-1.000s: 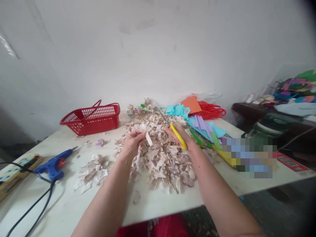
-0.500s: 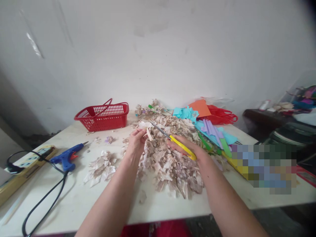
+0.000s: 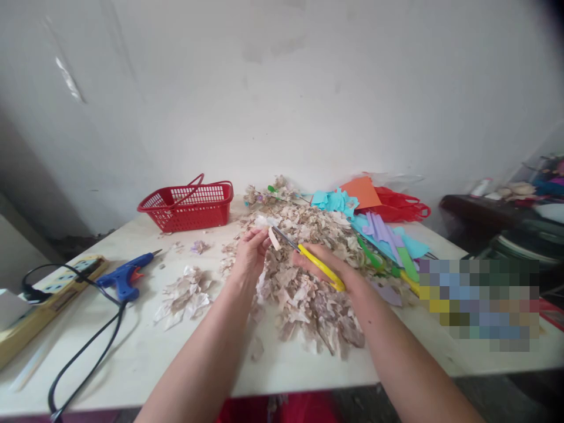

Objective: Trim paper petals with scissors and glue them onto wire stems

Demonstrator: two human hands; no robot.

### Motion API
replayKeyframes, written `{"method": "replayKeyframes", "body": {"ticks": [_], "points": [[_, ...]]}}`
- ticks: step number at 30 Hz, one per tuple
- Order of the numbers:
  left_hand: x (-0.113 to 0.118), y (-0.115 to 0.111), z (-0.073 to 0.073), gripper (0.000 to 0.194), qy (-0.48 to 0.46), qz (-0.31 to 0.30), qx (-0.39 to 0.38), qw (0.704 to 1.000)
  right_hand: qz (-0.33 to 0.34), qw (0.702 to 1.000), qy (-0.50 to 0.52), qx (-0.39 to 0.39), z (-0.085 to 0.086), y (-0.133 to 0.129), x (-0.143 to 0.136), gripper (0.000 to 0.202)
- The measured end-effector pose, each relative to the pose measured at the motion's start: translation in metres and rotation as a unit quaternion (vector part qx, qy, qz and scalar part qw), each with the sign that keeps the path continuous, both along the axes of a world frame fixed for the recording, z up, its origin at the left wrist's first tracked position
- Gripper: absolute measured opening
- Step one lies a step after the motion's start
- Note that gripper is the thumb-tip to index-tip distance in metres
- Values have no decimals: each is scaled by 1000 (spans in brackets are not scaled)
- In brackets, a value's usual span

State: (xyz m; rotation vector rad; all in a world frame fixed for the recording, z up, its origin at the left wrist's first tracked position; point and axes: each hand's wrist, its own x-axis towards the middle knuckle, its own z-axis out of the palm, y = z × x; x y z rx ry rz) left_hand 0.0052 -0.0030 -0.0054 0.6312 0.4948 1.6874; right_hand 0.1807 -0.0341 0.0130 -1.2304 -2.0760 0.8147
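Note:
My left hand (image 3: 253, 251) pinches a pale, crinkled petal-like piece (image 3: 274, 238) between thumb and fingers. Scissors (image 3: 320, 265) with yellow handles are in my right hand (image 3: 312, 256), their metal blades pointing up and left at that piece. The blade tips overlap the piece in view; whether they touch it is too small to tell. Below both hands spreads a large heap of similar beige and pinkish pieces (image 3: 308, 294). A smaller pile of them (image 3: 187, 296) lies left of my left forearm.
A red basket (image 3: 189, 214) stands at the back left. Nearer lie a blue glue gun (image 3: 126, 276) with a black cord and a power strip (image 3: 57, 294). At the back right are turquoise paper (image 3: 337, 202), an orange sheet (image 3: 361, 192), a red plastic bag (image 3: 400, 205) and purple strips (image 3: 383, 235).
My right hand has shifted slightly left with the scissors, bringing the blades closer to my left fingers. The left hand still pinches the petal-like piece. The whole view has moved a little.

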Motion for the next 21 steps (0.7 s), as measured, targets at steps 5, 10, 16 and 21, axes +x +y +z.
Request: {"method": "replayKeyframes", "body": {"ticks": [5,10,16,21], "points": [[3,-2,2,17,-7,-6,-3,1000,7,997,-58,41,5,-5,-7,33],[5,-3,2,15,-10,4,-3,1000,-8,998,-40,51,8,-9,-13,33],[8,-4,1,14,-11,8,-2,1000,-22,998,-37,49,4,-8,-14,38],[10,-5,2,12,-8,9,0,1000,-21,998,-37,51,0,-5,-14,34]]}}
